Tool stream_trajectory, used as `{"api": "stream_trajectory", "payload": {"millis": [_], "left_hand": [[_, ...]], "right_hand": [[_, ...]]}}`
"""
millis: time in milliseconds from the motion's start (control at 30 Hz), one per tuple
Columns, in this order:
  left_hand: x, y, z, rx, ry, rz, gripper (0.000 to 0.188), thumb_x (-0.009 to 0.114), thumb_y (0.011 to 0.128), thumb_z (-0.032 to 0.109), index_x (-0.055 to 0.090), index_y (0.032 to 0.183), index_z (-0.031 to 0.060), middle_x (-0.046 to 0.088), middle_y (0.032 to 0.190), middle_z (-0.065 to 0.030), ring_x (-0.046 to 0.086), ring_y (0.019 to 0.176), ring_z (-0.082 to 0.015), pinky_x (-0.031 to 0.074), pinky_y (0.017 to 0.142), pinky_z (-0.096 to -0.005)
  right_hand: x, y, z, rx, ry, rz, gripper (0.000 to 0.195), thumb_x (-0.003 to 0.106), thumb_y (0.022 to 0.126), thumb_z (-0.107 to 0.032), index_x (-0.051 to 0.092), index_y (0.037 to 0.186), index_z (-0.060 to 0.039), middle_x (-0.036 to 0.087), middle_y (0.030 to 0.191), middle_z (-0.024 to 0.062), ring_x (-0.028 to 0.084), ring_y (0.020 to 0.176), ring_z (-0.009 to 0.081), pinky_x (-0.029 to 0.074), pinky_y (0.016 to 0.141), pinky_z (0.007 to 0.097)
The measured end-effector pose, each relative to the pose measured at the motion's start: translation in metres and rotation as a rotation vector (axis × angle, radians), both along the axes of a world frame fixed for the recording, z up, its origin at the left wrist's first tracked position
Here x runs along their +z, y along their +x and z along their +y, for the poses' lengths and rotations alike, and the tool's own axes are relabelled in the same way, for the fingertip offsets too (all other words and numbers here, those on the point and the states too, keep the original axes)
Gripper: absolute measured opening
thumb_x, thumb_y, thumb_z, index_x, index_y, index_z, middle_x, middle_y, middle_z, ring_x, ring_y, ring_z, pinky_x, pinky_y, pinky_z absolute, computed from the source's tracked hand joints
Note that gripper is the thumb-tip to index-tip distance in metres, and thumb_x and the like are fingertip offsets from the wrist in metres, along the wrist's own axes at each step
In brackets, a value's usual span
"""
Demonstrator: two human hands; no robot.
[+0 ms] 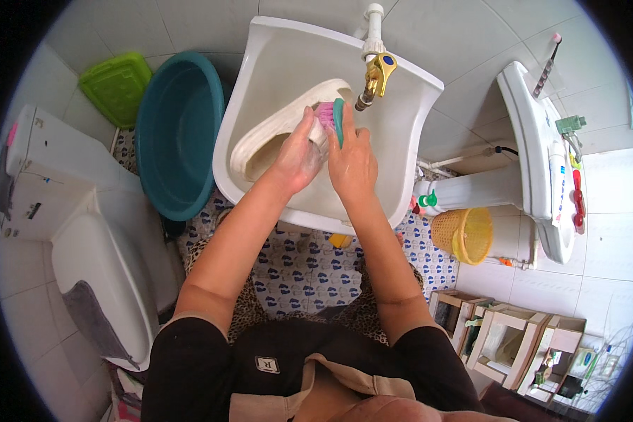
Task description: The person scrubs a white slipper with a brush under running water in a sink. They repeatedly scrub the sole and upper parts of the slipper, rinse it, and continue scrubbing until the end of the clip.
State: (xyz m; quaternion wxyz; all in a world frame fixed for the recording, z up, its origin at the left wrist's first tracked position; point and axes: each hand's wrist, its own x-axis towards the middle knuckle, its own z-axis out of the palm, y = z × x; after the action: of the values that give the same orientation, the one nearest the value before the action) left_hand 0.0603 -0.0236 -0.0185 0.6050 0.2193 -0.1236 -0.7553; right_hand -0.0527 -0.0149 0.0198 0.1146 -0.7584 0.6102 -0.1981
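Observation:
A white shoe (290,113) lies slanted inside the white utility sink (401,174), its opening towards the lower left. My left hand (300,155) grips the shoe near its middle, the thumb raised. My right hand (352,161) is closed around a scrubbing brush (338,118) with a teal back and pink-purple bristles, and the bristles meet the shoe near its upper right end. Part of the shoe is hidden behind both hands. Above and to the right of the brush, a brass tap (374,82) juts over the sink; no stream of water shows from it.
Left of the sink stand a large teal basin (176,137) and a green plastic lid or tub (115,87), with a toilet (105,274) farther left. A pedestal washbasin (533,158), a yellow wastebasket (461,235) and a wooden rack (506,343) are to the right.

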Motion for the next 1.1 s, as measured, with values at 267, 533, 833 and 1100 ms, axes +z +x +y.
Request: {"api": "stream_trajectory", "payload": {"millis": [267,533,833,1100], "left_hand": [[-0.005,-0.001,0.001,-0.097,-0.027,0.119,0.071,0.031,0.103,0.059,0.023,0.153,0.0099,0.055,0.135,-0.0134,0.053,0.123,-0.0266,0.041,0.107,-0.0441],[0.017,0.004,0.008,-0.098,0.2,0.134,0.061,0.03,0.106,0.051,0.026,0.151,0.0094,0.052,0.138,-0.0219,0.056,0.12,-0.0297,0.042,0.108,-0.0471],[0.02,0.012,0.01,-0.065,0.204,0.154,0.061,0.03,0.106,0.05,0.035,0.142,0.0014,0.051,0.139,-0.0244,0.056,0.12,-0.035,0.042,0.107,-0.0494],[0.02,0.011,0.01,-0.144,0.124,0.17,0.066,0.025,0.105,0.053,0.035,0.146,0.002,0.05,0.142,-0.0212,0.047,0.132,-0.0361,0.036,0.113,-0.0507]], "right_hand": [[-0.003,0.001,0.012,0.067,-0.187,0.094,0.068,0.066,0.089,-0.025,0.038,0.15,-0.0186,0.056,0.103,0.0204,0.061,0.087,0.0388,0.053,0.071,0.0465],[-0.022,-0.026,0.045,0.146,-0.158,0.067,0.067,0.066,0.089,-0.025,0.038,0.15,-0.018,0.054,0.095,0.0193,0.059,0.084,0.0363,0.051,0.068,0.0459],[-0.011,-0.025,0.054,0.152,-0.041,0.124,0.066,0.064,0.091,-0.026,0.037,0.151,-0.0188,0.054,0.097,0.019,0.059,0.081,0.0363,0.051,0.068,0.046],[-0.001,-0.021,0.048,0.103,-0.052,0.138,0.061,0.059,0.095,-0.033,0.038,0.151,-0.0207,0.054,0.097,0.0188,0.061,0.081,0.035,0.051,0.066,0.0444]]}}
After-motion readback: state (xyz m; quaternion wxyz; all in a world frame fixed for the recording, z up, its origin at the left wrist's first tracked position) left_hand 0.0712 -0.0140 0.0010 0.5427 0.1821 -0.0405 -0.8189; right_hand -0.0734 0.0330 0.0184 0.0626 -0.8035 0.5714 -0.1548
